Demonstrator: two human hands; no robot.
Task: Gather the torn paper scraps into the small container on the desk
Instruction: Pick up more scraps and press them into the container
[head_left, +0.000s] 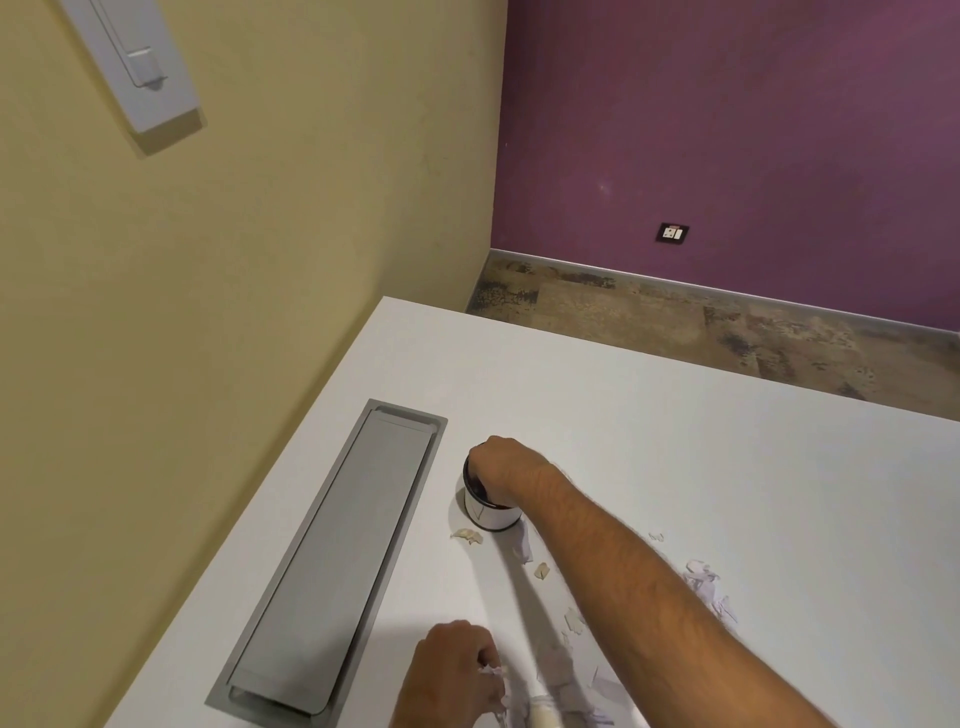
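A small white container (488, 512) with a dark rim stands on the white desk (727, 467). My right hand (501, 465) reaches over its mouth, fingers bunched down into the opening; what they hold is hidden. My left hand (452, 675) rests near the desk's front edge, fingers pinched on white paper scraps (491, 670). More torn scraps lie loose: one (467, 535) just left of the container, one (542, 570) under my forearm, a pile (709, 587) to the right and several (576, 691) by my left hand.
A long grey cable hatch (332, 561) is set into the desk left of the container. A yellow wall runs along the desk's left side. Beyond the far edge are brown floor and a purple wall with a socket (672, 233).
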